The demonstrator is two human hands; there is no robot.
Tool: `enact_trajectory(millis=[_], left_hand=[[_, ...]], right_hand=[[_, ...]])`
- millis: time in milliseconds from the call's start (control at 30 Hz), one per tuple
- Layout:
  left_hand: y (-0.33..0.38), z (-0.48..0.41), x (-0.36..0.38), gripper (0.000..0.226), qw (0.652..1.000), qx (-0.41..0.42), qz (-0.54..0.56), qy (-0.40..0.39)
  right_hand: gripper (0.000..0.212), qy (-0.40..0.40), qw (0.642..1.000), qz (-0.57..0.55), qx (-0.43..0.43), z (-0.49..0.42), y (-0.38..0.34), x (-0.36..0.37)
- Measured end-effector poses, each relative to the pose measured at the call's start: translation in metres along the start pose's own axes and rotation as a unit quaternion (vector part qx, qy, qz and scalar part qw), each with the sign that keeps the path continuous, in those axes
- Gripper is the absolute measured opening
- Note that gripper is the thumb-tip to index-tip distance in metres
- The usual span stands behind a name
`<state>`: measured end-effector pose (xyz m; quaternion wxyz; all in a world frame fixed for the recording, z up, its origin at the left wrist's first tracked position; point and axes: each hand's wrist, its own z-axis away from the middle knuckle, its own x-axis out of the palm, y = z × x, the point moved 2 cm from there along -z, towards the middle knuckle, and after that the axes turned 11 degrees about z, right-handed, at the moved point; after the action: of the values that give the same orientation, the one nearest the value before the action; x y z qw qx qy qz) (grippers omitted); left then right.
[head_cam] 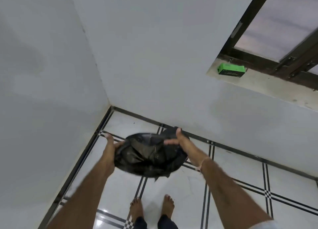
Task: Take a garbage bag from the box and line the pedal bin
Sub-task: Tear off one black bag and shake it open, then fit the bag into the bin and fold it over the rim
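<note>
A black garbage bag (149, 155) is spread over the round top of the pedal bin, which stands on the floor near the room's corner; the bag hides the bin's body. My left hand (112, 145) grips the bag's left edge. My right hand (178, 140) holds the bag's right edge, thumb up and fingers over the plastic. The bag's mouth is stretched between both hands, with a loose corner hanging at the front. A green box (231, 70) lies on the window sill at the upper right, well away from both hands.
White walls meet in a corner (110, 104) just behind the bin. The floor (232, 160) is glossy white tile with black line borders. My bare feet (152, 207) stand right behind the bin. A dark-framed window (275, 39) is above the sill.
</note>
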<state>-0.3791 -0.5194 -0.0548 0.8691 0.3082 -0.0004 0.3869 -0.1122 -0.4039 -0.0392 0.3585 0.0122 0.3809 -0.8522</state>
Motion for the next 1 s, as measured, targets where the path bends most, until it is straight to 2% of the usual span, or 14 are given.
enact_trajectory(millis=[33, 100, 167, 200, 233, 300, 333, 367, 433, 500, 533, 667, 767, 1000], left_hand=[[0.017, 0.005, 0.007, 0.105, 0.999, 0.029, 0.030, 0.003], [0.050, 0.017, 0.027, 0.094, 0.988, 0.144, 0.052, 0.002], [0.071, 0.037, 0.048, 0.077, 0.970, 0.240, 0.048, -0.018], [0.074, 0.043, 0.057, 0.073, 0.964, 0.264, 0.006, -0.023], [0.074, 0.045, 0.064, 0.074, 0.960, 0.272, -0.058, -0.024], [0.051, 0.036, 0.057, 0.078, 0.964, 0.235, -0.123, -0.017], [0.041, 0.031, 0.048, 0.081, 0.970, 0.207, -0.129, -0.011], [0.037, 0.027, 0.045, 0.088, 0.973, 0.185, -0.136, -0.013], [0.033, 0.020, 0.035, 0.096, 0.979, 0.139, -0.150, -0.019], [0.037, 0.019, 0.032, 0.095, 0.981, 0.115, -0.153, -0.024], [0.041, 0.016, 0.032, 0.098, 0.982, 0.110, -0.150, -0.024], [0.054, 0.001, 0.045, 0.100, 0.989, 0.102, -0.102, -0.030], [0.051, -0.010, 0.067, 0.094, 0.990, 0.110, -0.082, -0.034], [0.007, -0.064, 0.121, 0.086, 0.990, 0.086, -0.110, -0.017]], right_hand=[[0.078, 0.029, 0.998, -0.054, -0.030, 0.003, -0.023, -0.007], [0.064, 0.187, 0.962, -0.076, -0.186, 0.015, -0.062, -0.020], [0.055, 0.357, 0.863, 0.034, -0.356, 0.047, -0.090, -0.019], [0.055, 0.407, 0.816, 0.129, -0.389, 0.056, -0.093, -0.012], [0.054, 0.408, 0.799, 0.239, -0.371, 0.057, -0.093, -0.004], [0.058, 0.263, 0.850, 0.406, -0.208, 0.040, -0.056, 0.014], [0.068, 0.183, 0.880, 0.417, -0.135, 0.032, -0.033, 0.019], [0.079, 0.132, 0.912, 0.373, -0.108, 0.027, -0.019, 0.018], [0.089, 0.049, 0.978, 0.191, -0.064, 0.024, -0.005, 0.006], [0.090, -0.047, 0.997, 0.032, -0.051, 0.026, -0.003, -0.010], [0.094, -0.059, 0.997, -0.032, -0.048, 0.025, -0.005, -0.021], [0.098, 0.006, 0.966, -0.249, -0.067, 0.009, -0.016, -0.058], [0.089, 0.067, 0.963, -0.256, -0.053, -0.006, -0.017, -0.070], [0.062, 0.135, 0.952, -0.266, -0.065, -0.052, 0.019, -0.075]])
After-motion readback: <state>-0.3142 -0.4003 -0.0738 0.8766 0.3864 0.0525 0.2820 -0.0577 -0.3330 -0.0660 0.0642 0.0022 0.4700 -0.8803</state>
